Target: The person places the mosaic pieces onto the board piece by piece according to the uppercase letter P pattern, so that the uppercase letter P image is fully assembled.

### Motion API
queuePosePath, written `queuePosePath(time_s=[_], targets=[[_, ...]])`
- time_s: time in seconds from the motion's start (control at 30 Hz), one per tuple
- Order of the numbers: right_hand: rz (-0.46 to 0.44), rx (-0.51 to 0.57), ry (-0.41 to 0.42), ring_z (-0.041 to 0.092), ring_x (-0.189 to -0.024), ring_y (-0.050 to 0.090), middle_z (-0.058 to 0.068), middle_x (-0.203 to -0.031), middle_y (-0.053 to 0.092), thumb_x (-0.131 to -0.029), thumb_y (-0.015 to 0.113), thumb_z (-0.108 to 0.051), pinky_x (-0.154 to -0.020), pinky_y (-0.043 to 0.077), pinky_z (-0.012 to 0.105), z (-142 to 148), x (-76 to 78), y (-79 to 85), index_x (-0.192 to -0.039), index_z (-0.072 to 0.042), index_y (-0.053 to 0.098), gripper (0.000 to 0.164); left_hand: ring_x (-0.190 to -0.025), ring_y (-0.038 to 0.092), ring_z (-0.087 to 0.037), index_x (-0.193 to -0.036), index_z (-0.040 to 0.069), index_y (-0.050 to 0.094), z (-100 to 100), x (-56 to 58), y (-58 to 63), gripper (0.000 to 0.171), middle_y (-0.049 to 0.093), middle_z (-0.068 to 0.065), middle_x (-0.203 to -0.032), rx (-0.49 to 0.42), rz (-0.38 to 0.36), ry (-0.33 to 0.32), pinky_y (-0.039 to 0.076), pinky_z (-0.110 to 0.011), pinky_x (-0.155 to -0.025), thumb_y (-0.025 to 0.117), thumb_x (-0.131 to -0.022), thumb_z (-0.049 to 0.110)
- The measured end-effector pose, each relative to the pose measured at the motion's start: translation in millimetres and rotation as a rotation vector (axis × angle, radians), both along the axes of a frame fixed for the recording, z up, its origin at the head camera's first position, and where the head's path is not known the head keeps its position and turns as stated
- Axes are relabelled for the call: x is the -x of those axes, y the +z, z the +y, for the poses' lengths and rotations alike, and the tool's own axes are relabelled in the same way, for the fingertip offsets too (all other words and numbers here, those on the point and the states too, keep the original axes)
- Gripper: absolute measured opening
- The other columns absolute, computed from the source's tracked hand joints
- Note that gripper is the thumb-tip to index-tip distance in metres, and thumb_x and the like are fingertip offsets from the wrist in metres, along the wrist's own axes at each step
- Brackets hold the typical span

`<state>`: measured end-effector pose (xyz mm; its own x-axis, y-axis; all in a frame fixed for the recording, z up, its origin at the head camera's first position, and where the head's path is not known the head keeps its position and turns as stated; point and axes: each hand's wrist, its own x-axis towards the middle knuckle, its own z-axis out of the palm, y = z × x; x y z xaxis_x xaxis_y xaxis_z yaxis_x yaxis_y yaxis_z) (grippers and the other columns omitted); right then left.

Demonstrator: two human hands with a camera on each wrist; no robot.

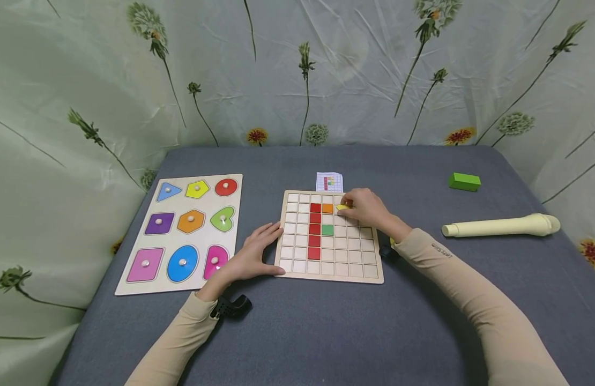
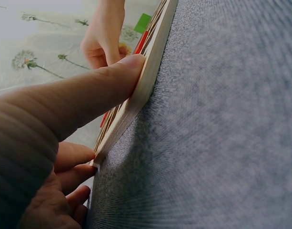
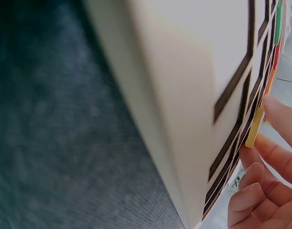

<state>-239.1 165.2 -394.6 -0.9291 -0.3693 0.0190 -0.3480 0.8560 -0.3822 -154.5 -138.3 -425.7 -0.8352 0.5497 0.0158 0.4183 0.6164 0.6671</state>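
Note:
A wooden grid board (image 1: 331,271) lies flat on the table. On it a column of red tiles (image 1: 314,229) stands left of an orange tile (image 1: 328,208) and a green tile (image 1: 327,230). My right hand (image 1: 367,208) pinches a yellow tile (image 3: 255,126) by its edges, right beside the orange tile. My left hand (image 1: 251,254) rests along the board's left edge, thumb and fingers spread, with the thumb (image 2: 103,86) pressing near the front corner. Behind the board lies a small pattern card (image 1: 329,182), partly covered by the board's far edge.
To the left lies a shape puzzle board (image 1: 179,236) with knobbed pieces, partly under my left wrist. A green block (image 1: 464,182) and a cream microphone-shaped object (image 1: 500,225) lie at the right. Flowered cloth (image 1: 278,69) hangs behind the grey table (image 1: 336,332).

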Motion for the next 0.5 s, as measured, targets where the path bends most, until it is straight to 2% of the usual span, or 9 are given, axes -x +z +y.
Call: queuePosePath(time_s=[0.2, 0.5], targets=[[-0.026, 0.020, 0.007, 0.018, -0.073, 0.054, 0.012, -0.087, 0.067, -0.083, 0.071, -0.026, -0.066, 0.043, 0.030, 0.4, -1.9, 0.3, -0.100, -0.003, 0.071, 0.028, -0.142, 0.019, -0.039, -0.143, 0.001, 0.035, 0.2, 0.1, 0.2, 0.093, 0.028, -0.016, -0.154, -0.002, -0.002, -0.002, 0.016, -0.065, -0.109, 0.082, -0.068, 0.029], [0.023, 0.015, 0.062, 0.017, -0.072, 0.053, 0.013, -0.087, 0.067, -0.082, 0.071, -0.016, -0.066, 0.044, 0.031, 2.2, -4.2, -1.6, -0.102, -0.002, 0.071, 0.025, -0.142, 0.018, -0.038, -0.144, 0.001, 0.035, 0.0, 0.3, 0.3, 0.093, 0.027, -0.016, -0.154, 0.002, -0.002, -0.002, 0.017, -0.065, -0.108, 0.082, -0.068, 0.028]])
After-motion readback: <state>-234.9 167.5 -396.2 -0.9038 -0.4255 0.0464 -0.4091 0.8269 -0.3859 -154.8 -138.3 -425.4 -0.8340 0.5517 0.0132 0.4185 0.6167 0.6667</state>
